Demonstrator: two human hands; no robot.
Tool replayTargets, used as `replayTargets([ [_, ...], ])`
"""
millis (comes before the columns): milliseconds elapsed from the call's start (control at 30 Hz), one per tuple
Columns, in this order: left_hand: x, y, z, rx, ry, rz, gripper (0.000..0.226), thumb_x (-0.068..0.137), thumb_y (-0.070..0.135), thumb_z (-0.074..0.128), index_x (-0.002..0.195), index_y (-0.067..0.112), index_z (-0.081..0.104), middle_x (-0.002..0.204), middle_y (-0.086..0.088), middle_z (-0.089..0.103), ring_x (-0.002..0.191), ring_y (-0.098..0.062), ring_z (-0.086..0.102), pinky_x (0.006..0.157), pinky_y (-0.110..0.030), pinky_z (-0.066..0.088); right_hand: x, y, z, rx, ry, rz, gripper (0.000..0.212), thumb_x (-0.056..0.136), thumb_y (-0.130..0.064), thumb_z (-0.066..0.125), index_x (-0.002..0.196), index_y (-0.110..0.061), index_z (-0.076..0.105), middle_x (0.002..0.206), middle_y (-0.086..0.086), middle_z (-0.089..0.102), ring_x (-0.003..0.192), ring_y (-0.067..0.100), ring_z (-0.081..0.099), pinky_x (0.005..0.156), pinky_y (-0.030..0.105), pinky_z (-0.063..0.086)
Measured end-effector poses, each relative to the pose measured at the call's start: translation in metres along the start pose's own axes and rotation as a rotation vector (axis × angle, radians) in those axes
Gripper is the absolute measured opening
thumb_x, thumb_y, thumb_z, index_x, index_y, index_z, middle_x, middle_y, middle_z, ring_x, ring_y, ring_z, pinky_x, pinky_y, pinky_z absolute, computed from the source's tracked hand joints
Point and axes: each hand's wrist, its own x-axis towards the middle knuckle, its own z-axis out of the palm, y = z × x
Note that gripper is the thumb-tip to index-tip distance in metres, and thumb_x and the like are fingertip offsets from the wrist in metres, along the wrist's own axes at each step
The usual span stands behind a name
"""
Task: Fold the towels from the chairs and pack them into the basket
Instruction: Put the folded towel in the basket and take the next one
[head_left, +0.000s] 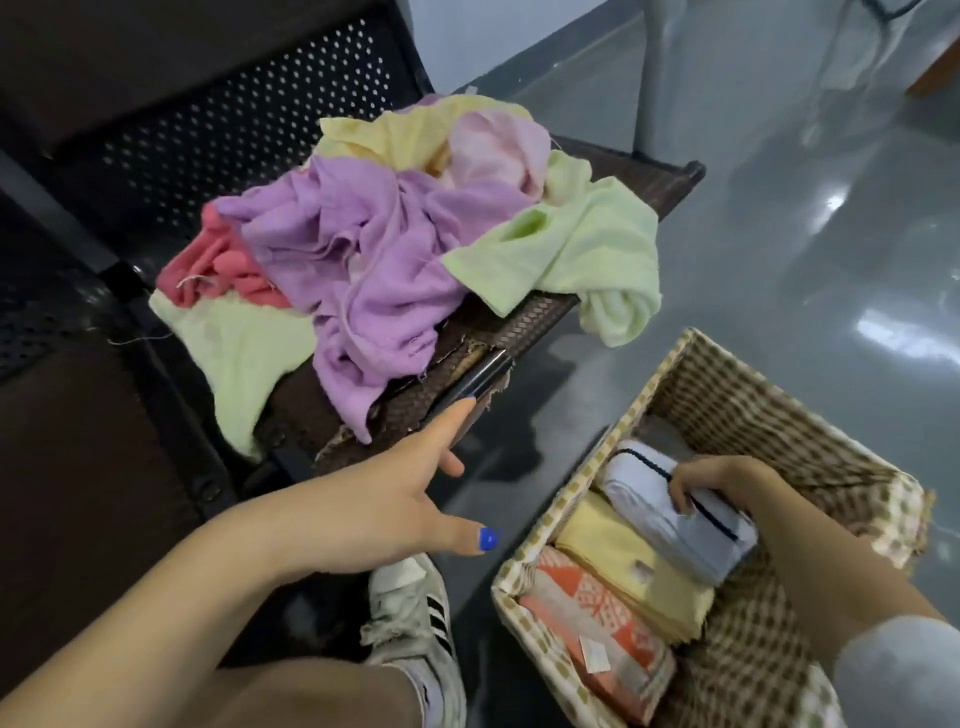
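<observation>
A heap of unfolded towels lies on the dark chair seat (524, 332): a purple towel (374, 260) on top, a pink-red one (218, 265) at the left, light green ones (571, 249) and a pale yellow one (400, 135). On the floor at the right stands a woven basket (727, 384). Inside it a folded orange patterned towel (597, 618) and a folded yellow towel (623, 556) stand side by side. My right hand (722, 488) grips a folded white towel with a dark trim (670, 514) next to the yellow one. My left hand (395, 499) hovers with straight fingers at the seat's front edge.
The chair's perforated black backrest (244, 119) rises behind the heap, and a second dark seat (78, 467) is at the left. My sneaker (415, 618) stands on the glossy grey floor (779, 234) between chair and basket. A metal post (654, 73) stands at the back.
</observation>
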Motion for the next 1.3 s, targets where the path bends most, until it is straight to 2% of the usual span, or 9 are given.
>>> replayTargets([
  [200, -0.01, -0.019, 0.001, -0.229, -0.11, -0.031, 0.104, 0.051, 0.053, 0.077, 0.125, 0.071, 0.007, 0.106, 0.028, 0.053, 0.078, -0.022, 0.059, 0.073, -0.036, 0.052, 0.011, -0.019, 0.005, -0.378, 0.116, 0.053, 0.04, 0.083, 0.0, 0.05, 0.048, -0.015, 0.038, 0.03, -0.005, 0.026, 0.029, 0.011, 0.021, 0.039, 0.017, 0.023],
  [433, -0.022, -0.036, -0.009, -0.386, 0.01, -0.07, 0.102, 0.04, 0.049, 0.083, 0.119, 0.068, 0.022, 0.103, 0.021, 0.06, 0.075, -0.006, 0.062, 0.071, -0.03, 0.057, 0.018, -0.008, 0.014, -0.189, -0.003, 0.024, 0.047, 0.076, 0.009, 0.043, 0.033, -0.011, 0.046, 0.043, 0.001, 0.052, 0.043, 0.014, 0.045, 0.051, 0.021, 0.043],
  [667, -0.038, -0.064, -0.016, -0.425, 0.057, -0.126, 0.111, 0.02, 0.07, 0.083, 0.114, 0.066, 0.024, 0.09, 0.024, 0.063, 0.069, -0.005, 0.06, 0.07, -0.035, 0.059, 0.026, -0.005, 0.022, -0.02, 0.165, -0.123, 0.047, 0.082, 0.016, 0.038, 0.044, -0.011, 0.037, 0.041, 0.005, 0.043, 0.041, 0.016, 0.042, 0.037, 0.019, 0.036],
  [767, -0.035, -0.063, -0.018, -0.379, 0.048, -0.12, 0.11, 0.025, 0.064, 0.085, 0.118, 0.063, 0.027, 0.09, 0.022, 0.064, 0.071, -0.003, 0.062, 0.07, -0.03, 0.058, 0.029, 0.0, 0.023, 0.04, 0.227, -0.12, 0.043, 0.081, 0.016, 0.042, 0.045, -0.008, 0.042, 0.045, 0.008, 0.046, 0.049, 0.02, 0.042, 0.041, 0.021, 0.038],
  [1000, -0.033, -0.055, -0.011, -0.221, -0.004, -0.139, 0.049, 0.078, 0.049, 0.071, 0.117, 0.052, 0.042, 0.113, 0.013, 0.055, 0.068, 0.014, 0.056, 0.071, -0.014, 0.051, 0.023, 0.002, 0.02, -0.003, 0.225, -0.096, 0.034, 0.082, 0.0, 0.049, 0.055, -0.013, 0.033, 0.041, 0.002, 0.03, 0.043, 0.017, 0.026, 0.045, 0.027, 0.024],
  [1133, -0.035, -0.062, -0.011, -0.233, -0.016, -0.132, 0.058, 0.052, 0.063, 0.062, 0.107, 0.048, 0.051, 0.089, 0.016, 0.063, 0.074, 0.004, 0.061, 0.07, -0.02, 0.053, 0.02, -0.011, 0.04, 0.029, 0.092, -0.184, 0.037, 0.089, 0.003, 0.044, 0.058, -0.014, 0.035, 0.047, 0.003, 0.034, 0.036, 0.01, 0.028, 0.047, 0.026, 0.03],
  [1200, -0.035, -0.066, -0.01, -0.229, -0.001, -0.123, 0.056, 0.051, 0.063, 0.06, 0.105, 0.047, 0.052, 0.084, 0.02, 0.064, 0.074, 0.002, 0.063, 0.07, -0.021, 0.053, 0.025, -0.019, 0.049, 0.073, 0.189, -0.191, 0.011, 0.09, 0.0, 0.048, 0.084, -0.007, 0.054, 0.071, 0.011, 0.046, 0.051, 0.016, 0.036, 0.056, 0.034, 0.029],
  [1267, -0.034, -0.066, -0.011, -0.243, 0.036, -0.105, 0.046, 0.061, 0.053, 0.063, 0.105, 0.045, 0.054, 0.079, 0.022, 0.064, 0.072, 0.001, 0.062, 0.069, -0.022, 0.052, 0.043, -0.013, 0.049, -0.006, 0.322, -0.131, 0.059, 0.084, -0.016, 0.058, 0.136, -0.002, 0.035, 0.107, 0.019, 0.051, 0.077, 0.029, 0.054, 0.064, 0.039, 0.042],
  [1300, -0.033, -0.065, -0.012, -0.253, 0.057, -0.096, 0.042, 0.064, 0.048, 0.061, 0.105, 0.044, 0.054, 0.076, 0.022, 0.064, 0.071, 0.001, 0.062, 0.066, -0.022, 0.052, 0.04, -0.013, 0.054, -0.146, 0.39, -0.111, 0.07, 0.08, -0.025, 0.061, 0.14, -0.005, 0.03, 0.117, 0.019, 0.048, 0.094, 0.034, 0.056, 0.074, 0.043, 0.046],
])
